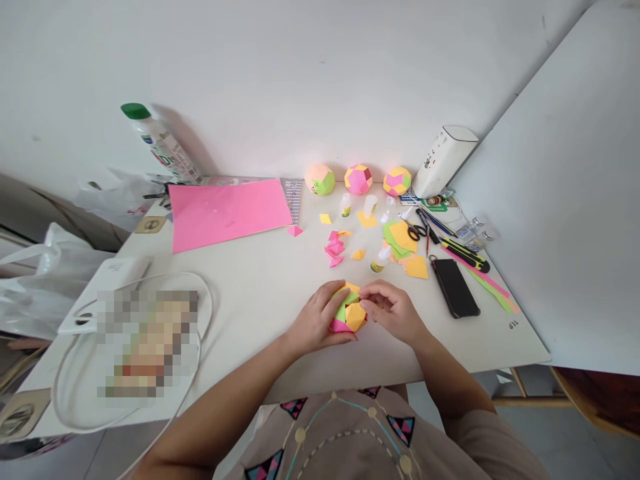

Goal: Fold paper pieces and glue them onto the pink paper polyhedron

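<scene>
A many-sided paper ball (354,316) in orange, green and pink is held near the table's front edge. My left hand (320,317) wraps round its left side, thumb beneath and fingers over the top. At its upper right, my right hand (393,308) has thumb and index finger pinched together against an orange panel. Whether a small piece is between those fingertips is hidden. Just beyond the hands lie folded pink pieces (334,249), an orange folded piece (359,255) and a small glue bottle (381,259).
Three finished-looking paper balls (359,179) stand along the wall. Scissors (416,231), orange and green paper squares (417,267) and a black phone (455,288) are on the right. Pink sheets (230,212), a white cable (210,300) and a tall bottle (165,148) are left.
</scene>
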`<move>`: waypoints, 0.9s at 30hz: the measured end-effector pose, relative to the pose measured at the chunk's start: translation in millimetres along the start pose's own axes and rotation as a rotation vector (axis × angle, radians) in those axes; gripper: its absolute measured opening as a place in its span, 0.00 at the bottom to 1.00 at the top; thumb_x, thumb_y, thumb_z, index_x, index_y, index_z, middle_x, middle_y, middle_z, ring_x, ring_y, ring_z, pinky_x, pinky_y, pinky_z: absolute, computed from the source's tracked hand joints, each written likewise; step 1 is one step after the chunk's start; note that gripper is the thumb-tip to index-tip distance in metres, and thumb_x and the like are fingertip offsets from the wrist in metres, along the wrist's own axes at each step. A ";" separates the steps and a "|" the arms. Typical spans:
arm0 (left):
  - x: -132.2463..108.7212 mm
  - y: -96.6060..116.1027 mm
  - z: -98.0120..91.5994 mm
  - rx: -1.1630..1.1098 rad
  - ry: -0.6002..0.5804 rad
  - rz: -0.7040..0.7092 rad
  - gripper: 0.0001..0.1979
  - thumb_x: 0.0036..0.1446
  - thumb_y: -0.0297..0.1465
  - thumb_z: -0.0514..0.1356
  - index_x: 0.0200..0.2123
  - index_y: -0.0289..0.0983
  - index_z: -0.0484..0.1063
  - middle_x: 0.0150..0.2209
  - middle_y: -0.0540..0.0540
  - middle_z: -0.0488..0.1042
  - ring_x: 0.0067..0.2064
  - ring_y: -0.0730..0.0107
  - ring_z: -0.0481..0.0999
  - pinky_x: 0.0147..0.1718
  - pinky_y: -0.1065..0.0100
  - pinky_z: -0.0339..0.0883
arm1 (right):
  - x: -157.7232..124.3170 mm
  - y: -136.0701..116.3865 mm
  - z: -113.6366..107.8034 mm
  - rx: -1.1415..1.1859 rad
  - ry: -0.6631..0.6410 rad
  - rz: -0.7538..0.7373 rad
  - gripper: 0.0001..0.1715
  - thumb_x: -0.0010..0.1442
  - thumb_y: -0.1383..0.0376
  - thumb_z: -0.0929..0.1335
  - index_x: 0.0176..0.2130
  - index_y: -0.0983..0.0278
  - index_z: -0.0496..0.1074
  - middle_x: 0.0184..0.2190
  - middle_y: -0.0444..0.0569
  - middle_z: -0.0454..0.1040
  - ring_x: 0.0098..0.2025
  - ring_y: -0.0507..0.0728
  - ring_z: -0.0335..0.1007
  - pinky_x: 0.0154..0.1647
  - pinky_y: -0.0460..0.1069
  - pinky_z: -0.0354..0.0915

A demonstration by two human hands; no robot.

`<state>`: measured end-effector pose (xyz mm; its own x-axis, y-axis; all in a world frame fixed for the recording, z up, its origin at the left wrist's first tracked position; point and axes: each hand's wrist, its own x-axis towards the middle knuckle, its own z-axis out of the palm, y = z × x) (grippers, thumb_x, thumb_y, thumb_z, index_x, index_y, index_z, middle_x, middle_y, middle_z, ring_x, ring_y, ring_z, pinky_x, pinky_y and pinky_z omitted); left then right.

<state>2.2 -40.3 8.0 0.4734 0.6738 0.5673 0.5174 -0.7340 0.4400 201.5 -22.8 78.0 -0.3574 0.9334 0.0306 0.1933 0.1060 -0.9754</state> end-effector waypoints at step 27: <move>-1.0 3.6 3.4 0.132 0.034 -0.001 0.45 0.53 0.52 0.57 0.65 0.35 0.43 0.58 0.26 0.57 0.58 0.43 0.61 0.50 0.45 0.65 | 3.4 8.1 -7.3 0.194 -0.109 0.355 0.17 0.50 0.55 0.74 0.28 0.67 0.71 0.20 0.44 0.72 0.21 0.49 0.66 0.20 0.45 0.64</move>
<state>6.0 -43.3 6.6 0.4495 0.6695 0.5913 0.6082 -0.7142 0.3464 208.5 -16.3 71.8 -0.3963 0.8574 -0.3284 0.1502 -0.2923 -0.9445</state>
